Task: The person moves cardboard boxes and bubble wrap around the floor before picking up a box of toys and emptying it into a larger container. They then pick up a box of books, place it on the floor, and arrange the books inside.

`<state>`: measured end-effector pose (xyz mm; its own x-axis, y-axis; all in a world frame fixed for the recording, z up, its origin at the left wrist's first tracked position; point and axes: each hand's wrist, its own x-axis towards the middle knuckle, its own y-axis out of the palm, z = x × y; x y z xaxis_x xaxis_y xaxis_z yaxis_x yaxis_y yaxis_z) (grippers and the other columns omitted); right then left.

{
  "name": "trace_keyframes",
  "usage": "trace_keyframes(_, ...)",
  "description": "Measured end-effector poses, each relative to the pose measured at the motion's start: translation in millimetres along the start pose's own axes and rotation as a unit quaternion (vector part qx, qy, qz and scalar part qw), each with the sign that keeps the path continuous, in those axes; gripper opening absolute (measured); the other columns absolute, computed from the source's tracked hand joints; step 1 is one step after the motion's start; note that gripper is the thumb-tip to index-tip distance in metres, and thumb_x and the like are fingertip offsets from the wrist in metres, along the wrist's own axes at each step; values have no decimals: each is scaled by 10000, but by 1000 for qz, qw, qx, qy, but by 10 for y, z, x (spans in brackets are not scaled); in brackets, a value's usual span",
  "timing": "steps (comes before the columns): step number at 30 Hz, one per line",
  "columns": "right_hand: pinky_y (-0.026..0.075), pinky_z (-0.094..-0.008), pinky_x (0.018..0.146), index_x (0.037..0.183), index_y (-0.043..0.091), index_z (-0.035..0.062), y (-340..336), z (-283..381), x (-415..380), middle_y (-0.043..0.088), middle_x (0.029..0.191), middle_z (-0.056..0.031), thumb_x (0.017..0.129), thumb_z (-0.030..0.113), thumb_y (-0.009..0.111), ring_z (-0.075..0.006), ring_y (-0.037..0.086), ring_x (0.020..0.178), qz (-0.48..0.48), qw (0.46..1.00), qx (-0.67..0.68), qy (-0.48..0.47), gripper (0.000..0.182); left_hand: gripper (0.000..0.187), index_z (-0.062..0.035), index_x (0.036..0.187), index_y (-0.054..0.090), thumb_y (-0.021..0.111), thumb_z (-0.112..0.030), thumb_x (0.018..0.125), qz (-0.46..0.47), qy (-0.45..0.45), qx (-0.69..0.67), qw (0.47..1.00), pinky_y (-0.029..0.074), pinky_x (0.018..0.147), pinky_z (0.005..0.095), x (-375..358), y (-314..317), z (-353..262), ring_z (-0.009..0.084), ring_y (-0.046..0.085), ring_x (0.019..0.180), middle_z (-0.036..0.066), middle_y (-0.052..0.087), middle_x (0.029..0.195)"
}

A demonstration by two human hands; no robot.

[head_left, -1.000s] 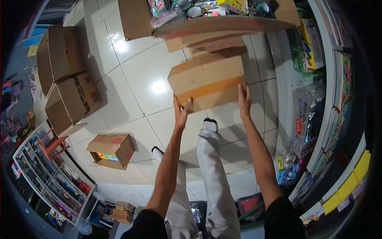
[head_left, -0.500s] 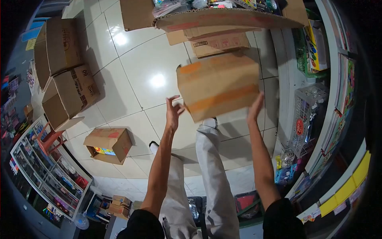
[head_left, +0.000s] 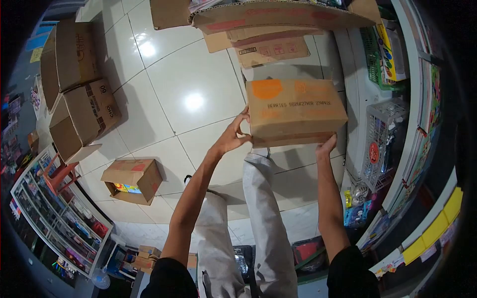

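Observation:
A brown cardboard box with orange print and a line of dark lettering is up in front of me, over the tiled floor. My left hand holds it at the left side, the thumb near the lower corner and the fingers higher up. At the lower right corner my right hand grips it from beneath, with part of its fingers hidden by the box. The side turned to me shows a strip of tape-like orange along the lower edge.
A large open carton full of goods stands ahead, with a flattened cardboard piece beside it. Open cartons and a small box stand left. Grey basket and shelves line the right; a glass display case is lower left.
The box has turned so its lettered face shows, and it has shifted to the right. My left hand has come from beside it onto its left side; my right hand has moved lower.

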<state>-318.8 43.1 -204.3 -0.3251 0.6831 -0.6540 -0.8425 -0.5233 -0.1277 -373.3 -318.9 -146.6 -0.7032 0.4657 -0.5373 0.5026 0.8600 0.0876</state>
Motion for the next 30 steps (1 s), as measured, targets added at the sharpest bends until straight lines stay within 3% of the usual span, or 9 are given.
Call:
trace_keyframes(3,397,-386,852,1117,491,72,-16,-82,230,493,1123,-83,810,362,491,-237,473,1049,-23,1000,-2,7,423,389,-154,1081,385,621,-141,772,-49,-121,-281,951,453,783,345,129,-1,-33,272,386,1182,149,285,1381)
trace_keyframes(4,399,-387,849,1120,489,73,55,-17,179,495,1121,-83,811,361,491,-237,474,1049,-23,1000,4,7,423,341,-159,1126,375,561,-223,848,-57,-102,-266,957,451,779,333,168,51,-47,245,450,1114,133,328,1356)
trace_keyframes(11,389,-387,874,1206,458,50,546,69,101,495,1177,-102,866,405,406,-246,455,1098,48,991,-98,79,494,382,-166,1211,417,509,-323,875,-173,-31,-118,977,467,669,289,359,-285,-227,160,557,866,57,522,1135)
trace_keyframes(15,363,-390,933,1227,457,37,1027,26,261,477,1221,-159,876,523,290,-325,440,1131,36,960,-277,15,622,568,-71,1179,439,296,-538,890,-230,-213,-92,945,438,580,268,622,-472,-183,143,523,701,85,519,1008)
trace_keyframes(18,342,-417,955,1232,465,43,1403,490,-112,461,1237,-200,832,654,192,-391,426,1136,3,911,-413,-11,780,642,-64,1193,414,262,-598,870,-243,-108,-140,954,439,588,272,700,-408,-217,149,517,687,104,519,963)
trace_keyframes(21,346,-412,947,1245,452,44,1426,598,-59,458,1239,-204,821,672,179,-378,418,1151,18,905,-424,-22,805,677,-60,1222,384,246,-618,863,-237,-55,-282,928,444,618,267,791,-270,-47,160,538,712,92,516,952)
trace_keyframes(25,343,-399,945,1251,433,17,1314,444,91,452,1238,-214,785,721,187,-369,417,1150,41,920,-387,-50,879,886,-81,1321,259,310,-747,738,-193,-191,-277,922,427,834,399,957,-277,436,243,417,1133,159,364,1259)
trace_keyframes(28,340,-389,943,1263,406,-7,1246,372,105,440,1245,-219,761,750,192,-357,414,1152,53,919,-389,-42,933,982,-95,1359,194,386,-771,673,-96,151,-288,941,346,952,394,1122,-199,840,271,241,1271,145,214,1379)
trace_keyframes(30,341,-385,939,1266,396,-19,1206,389,98,434,1247,-225,746,766,195,-353,413,1150,55,921,-385,-4,963,824,-27,1314,259,530,-575,761,-50,284,-309,906,413,923,402,1089,-152,722,225,422,1157,117,387,1281)
